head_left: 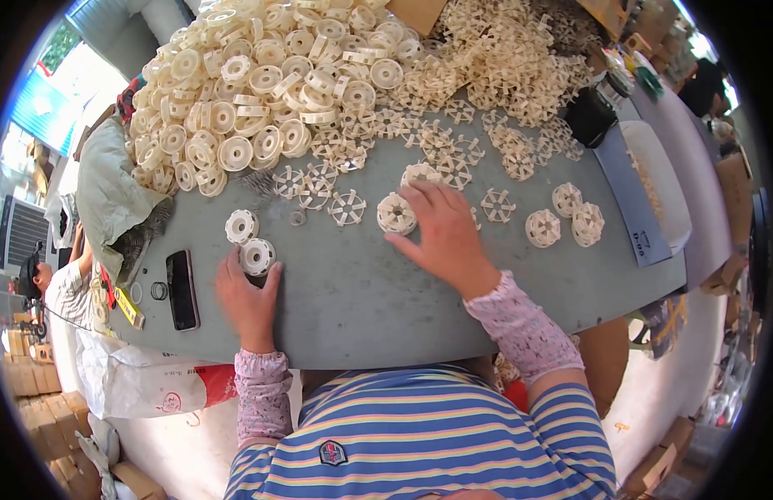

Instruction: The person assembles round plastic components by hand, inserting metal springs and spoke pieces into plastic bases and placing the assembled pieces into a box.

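My left hand (246, 298) rests low on the table, its thumb and fingers on either side of a white plastic wheel (257, 257). Touching that wheel's far edge is a second white wheel (241, 226). My right hand (445, 237) curves round a cream wheel with a star-shaped insert (396, 215), thumb at its near side. Its fingertips lie at another cream wheel (421, 173) just behind, partly covered by them. Loose star-shaped inserts (347, 207) lie between the hands, and one more star-shaped insert (497, 205) is to the right.
A big heap of cream wheels (261, 79) fills the far left, beside a pile of star inserts (503, 67). Three assembled wheels (543, 228) stand at right, near a blue-and-white bin (637, 196) and black jar (593, 115). A phone (183, 290) and yellow cutter (129, 307) lie left.
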